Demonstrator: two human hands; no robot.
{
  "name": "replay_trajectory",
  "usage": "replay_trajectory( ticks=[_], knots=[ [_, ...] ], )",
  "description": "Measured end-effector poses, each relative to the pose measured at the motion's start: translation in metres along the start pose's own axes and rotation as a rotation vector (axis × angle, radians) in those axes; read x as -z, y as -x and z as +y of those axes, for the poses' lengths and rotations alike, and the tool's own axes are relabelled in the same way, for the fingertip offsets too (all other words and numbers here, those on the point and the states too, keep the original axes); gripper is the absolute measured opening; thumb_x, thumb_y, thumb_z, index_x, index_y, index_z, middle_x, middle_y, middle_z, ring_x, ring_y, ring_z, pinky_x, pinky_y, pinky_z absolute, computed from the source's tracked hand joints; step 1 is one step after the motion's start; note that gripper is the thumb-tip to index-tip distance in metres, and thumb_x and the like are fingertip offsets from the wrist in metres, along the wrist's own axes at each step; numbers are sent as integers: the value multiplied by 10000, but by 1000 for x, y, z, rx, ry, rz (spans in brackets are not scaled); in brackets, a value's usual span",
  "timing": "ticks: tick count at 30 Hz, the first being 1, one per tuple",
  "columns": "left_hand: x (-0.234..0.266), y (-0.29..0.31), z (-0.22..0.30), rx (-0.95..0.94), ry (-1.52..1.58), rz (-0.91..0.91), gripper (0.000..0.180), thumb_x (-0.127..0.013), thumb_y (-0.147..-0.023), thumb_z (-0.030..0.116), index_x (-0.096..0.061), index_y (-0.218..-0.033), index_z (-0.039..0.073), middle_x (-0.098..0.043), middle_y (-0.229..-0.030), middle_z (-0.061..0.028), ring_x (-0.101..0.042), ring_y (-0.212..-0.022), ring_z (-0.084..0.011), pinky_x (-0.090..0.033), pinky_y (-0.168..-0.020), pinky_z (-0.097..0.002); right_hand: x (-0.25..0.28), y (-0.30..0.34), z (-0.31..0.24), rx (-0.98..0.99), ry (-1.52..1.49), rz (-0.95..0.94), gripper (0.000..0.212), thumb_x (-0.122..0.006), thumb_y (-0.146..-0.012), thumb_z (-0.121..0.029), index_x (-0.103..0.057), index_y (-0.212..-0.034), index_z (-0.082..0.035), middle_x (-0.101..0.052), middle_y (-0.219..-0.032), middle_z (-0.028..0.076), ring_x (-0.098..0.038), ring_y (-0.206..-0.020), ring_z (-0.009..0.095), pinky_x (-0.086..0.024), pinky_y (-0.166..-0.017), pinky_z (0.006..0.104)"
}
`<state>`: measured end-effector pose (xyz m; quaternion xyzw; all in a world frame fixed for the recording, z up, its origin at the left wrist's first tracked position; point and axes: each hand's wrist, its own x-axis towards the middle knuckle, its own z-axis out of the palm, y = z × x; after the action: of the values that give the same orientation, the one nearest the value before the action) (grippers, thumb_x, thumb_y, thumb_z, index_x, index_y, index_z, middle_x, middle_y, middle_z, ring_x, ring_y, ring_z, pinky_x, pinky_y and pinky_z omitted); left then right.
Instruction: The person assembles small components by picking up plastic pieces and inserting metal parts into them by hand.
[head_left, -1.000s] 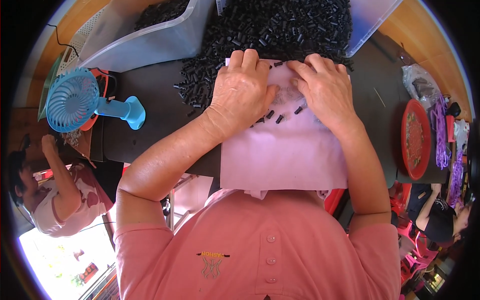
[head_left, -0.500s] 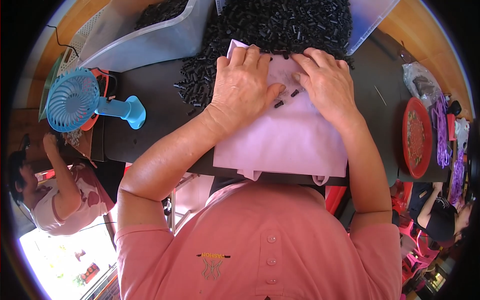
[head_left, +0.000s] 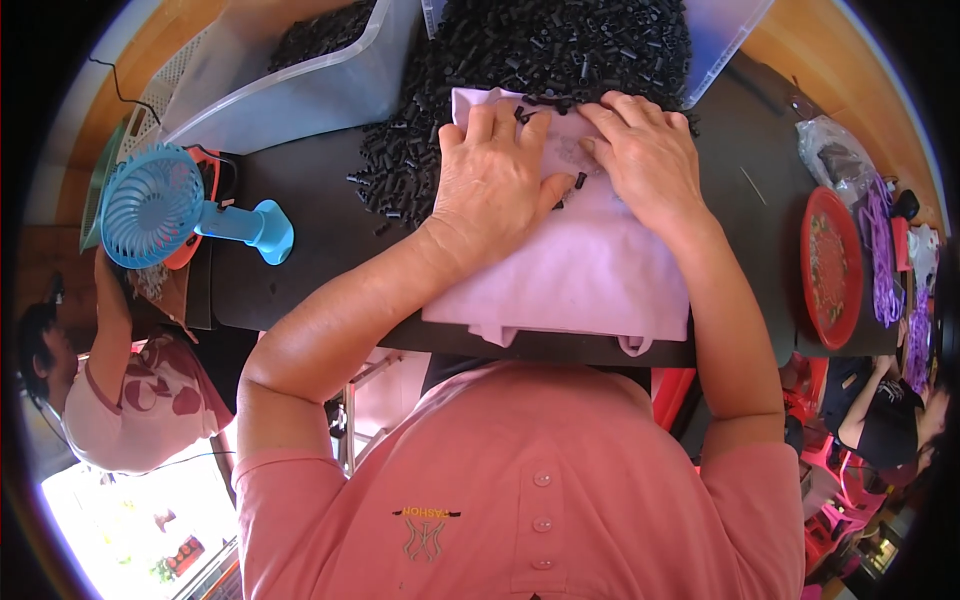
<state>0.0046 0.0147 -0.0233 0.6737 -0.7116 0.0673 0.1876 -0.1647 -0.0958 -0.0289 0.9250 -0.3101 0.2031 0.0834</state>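
A lavender cloth bag point(head_left: 570, 275) lies flat in front of me, its far end against a large heap of short black tubular pieces point(head_left: 570, 50). My left hand point(head_left: 490, 165) rests on the bag's left far part, fingers stretched and thumb spread out. On the far right part lies my right hand point(head_left: 650, 160), fingers extended and the thumb apart. A small black piece point(head_left: 580, 181) is on the cloth beside my left thumb; another is partly covered by that thumb. A few more pieces lie near the left fingertips. What is under my palms is hidden.
Left of the heap stands a translucent plastic bin point(head_left: 300, 100) with black pieces inside. A blue handheld fan point(head_left: 155, 205) is at the left; a red round tray point(head_left: 830, 268) and purple cords point(head_left: 880, 250) are at the right. Other people sit at both sides.
My left hand has shifted slightly right and toward me, with its thumb now over one loose piece. More black pieces show by its fingertips. The right hand has barely moved.
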Motion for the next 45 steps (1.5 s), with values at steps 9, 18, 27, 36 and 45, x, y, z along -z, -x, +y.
replay_trajectory(
  ticks=[9, 18, 27, 36, 45],
  knots=[
    [-7, -3, -5, -28, -30, 93, 640, -668, -840, 450, -510, -1333, 74, -530, -1292, -202, -481, -1165, -359, -389, -884, -469, 2, 1, 6, 27, 19, 56, 295, -647, -860, -250, -696, -1119, -117, -643, -1114, 29, -587, -1073, 214, -399, -887, 385],
    [-7, -3, -4, -55, -55, 106, 569, -652, -852, 449, -556, -1280, 85, -547, -1239, -173, -494, -1133, -336, -390, -853, -457, 17, -1, 17, -67, -188, 18, 190, -664, -831, -157, -718, -1012, -135, -673, -1025, 34, -642, -953, 235, -457, -828, 390],
    [-9, -1, -3, -42, -84, 88, 585, -610, -875, 479, -547, -1297, 78, -543, -1268, -211, -478, -1175, -347, -373, -876, -467, 26, 1, 74, -529, 161, -164, 228, -506, -815, -83, -688, -943, -37, -676, -1046, 177, -648, -958, 387, -502, -822, 484],
    [-14, -4, -12, -90, -35, 169, 554, -625, -844, 495, -595, -1204, 76, -575, -1197, -199, -460, -1170, -328, -357, -844, -486, 19, -8, 35, -74, -140, 169, 282, -662, -822, -160, -686, -1103, -157, -640, -1039, 12, -602, -1018, 237, -417, -860, 401],
    [-18, -3, -15, -83, -28, 145, 590, -598, -844, 518, -605, -1213, 58, -575, -1218, -193, -452, -1191, -331, -350, -897, -505, 25, -36, 15, -60, -166, 61, 265, -640, -860, -210, -682, -1111, -140, -629, -1047, 55, -601, -1020, 279, -438, -838, 435]
  ],
)
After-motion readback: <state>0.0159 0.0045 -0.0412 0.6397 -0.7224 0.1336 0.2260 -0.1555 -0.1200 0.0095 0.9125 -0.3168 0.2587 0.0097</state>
